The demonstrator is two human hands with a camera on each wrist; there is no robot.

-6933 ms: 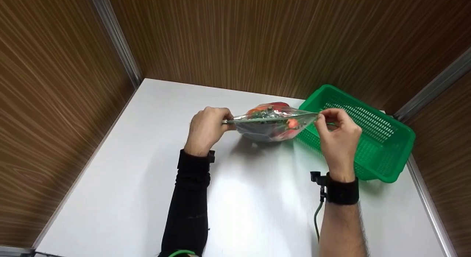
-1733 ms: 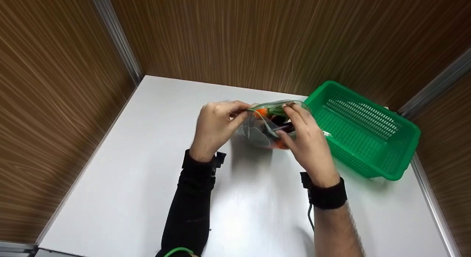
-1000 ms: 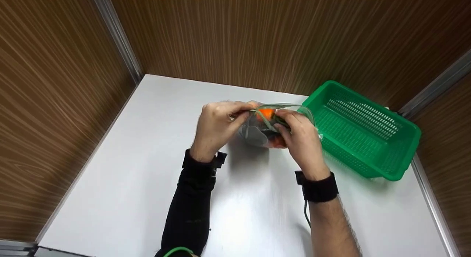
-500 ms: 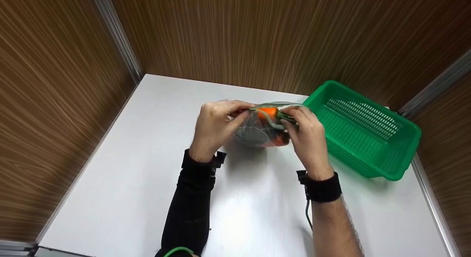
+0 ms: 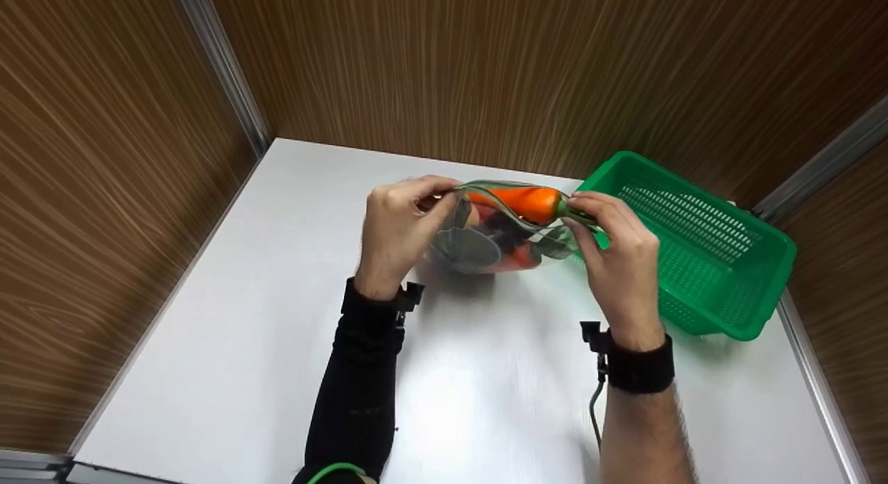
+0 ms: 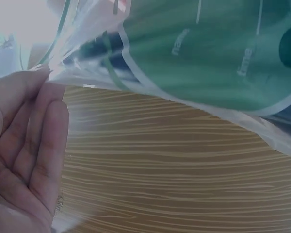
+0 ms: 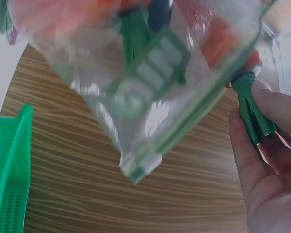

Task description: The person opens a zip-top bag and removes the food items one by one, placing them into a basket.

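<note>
carrot [image 5: 531, 202] lying crosswise, green top toward right hand [image 5: 619, 252] pinching it, left hand [image 5: 395, 231] pinching bag [image 5: 479, 245]

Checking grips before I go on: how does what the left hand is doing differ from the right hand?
The left hand pinches the clear bag by its rim; the right hand pinches the green top of the carrot.
The left hand sits on the bag's far side from the green basket; the right hand is beside the basket.
Both are raised above the white table at the bag's mouth.
</note>
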